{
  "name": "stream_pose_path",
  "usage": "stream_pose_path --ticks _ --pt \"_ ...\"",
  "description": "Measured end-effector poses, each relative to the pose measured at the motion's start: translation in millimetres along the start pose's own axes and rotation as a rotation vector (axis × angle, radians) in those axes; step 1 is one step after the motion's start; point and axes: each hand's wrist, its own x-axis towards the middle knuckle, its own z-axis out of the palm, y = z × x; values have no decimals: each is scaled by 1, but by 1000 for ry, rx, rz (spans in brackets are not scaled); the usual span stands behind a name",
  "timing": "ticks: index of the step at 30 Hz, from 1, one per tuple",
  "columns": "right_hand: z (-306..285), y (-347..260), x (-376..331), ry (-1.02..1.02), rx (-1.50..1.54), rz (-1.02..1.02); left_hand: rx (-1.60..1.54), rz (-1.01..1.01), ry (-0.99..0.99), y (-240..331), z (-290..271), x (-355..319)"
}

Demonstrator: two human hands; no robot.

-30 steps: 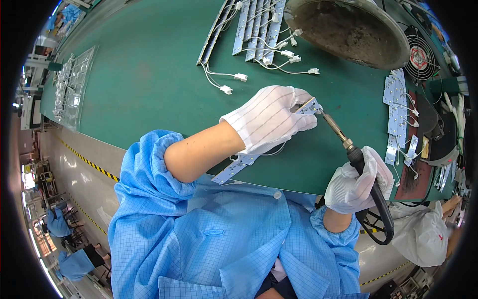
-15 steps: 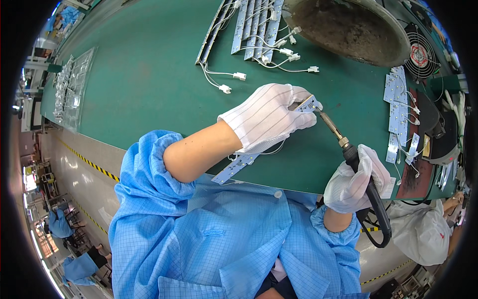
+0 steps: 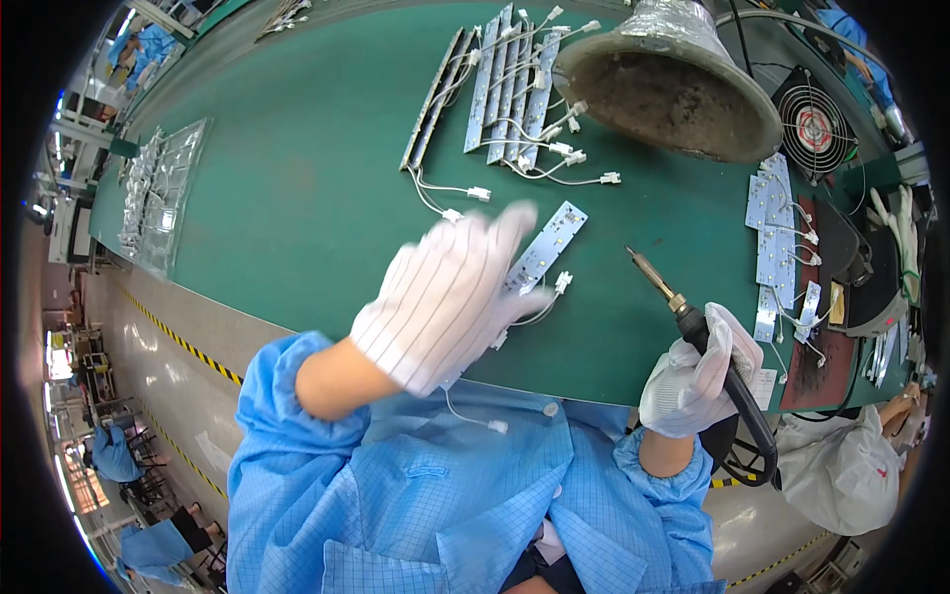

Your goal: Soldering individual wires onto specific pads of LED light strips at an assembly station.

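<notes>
My left hand [image 3: 440, 297], in a white striped glove, is over a light-blue LED strip board [image 3: 556, 238] near the table's front edge. Its thumb and fingers are spread apart on either side of the board, slightly blurred, and the palm hides the board's lower part. A white connector [image 3: 563, 282] on a thin wire lies beside the thumb. My right hand [image 3: 693, 381], also gloved, is wrapped round the black handle of a soldering iron [image 3: 703, 332]. The iron's bare tip points up and left, apart from the board.
Several LED strips [image 3: 505, 89] with white wires lie at the back, beneath a wide metal fume hood [image 3: 673, 99]. More boards [image 3: 772, 238] lie on the right, near a round fan [image 3: 816, 129]. A clear plastic tray [image 3: 168, 208] sits far left. A co-worker's white sleeve [image 3: 831, 465] shows at right.
My left hand has let go of the board end by the iron's tip, moving left and down with its fingers spreading. The iron's tip is now apart from the board; my right hand stays nearly still.
</notes>
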Motion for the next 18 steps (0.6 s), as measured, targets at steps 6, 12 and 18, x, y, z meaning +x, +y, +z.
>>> stream_pose_path --ticks 6,12,18 --pt "-2 -27 33 -143 -183 224 -25 -65 -180 -3 1 -27" --pt "-9 -21 19 -77 -318 233 -901 58 -433 -57 -64 -27" --pt "-6 -19 16 -94 -234 139 -44 -482 307 -192 -96 -5"
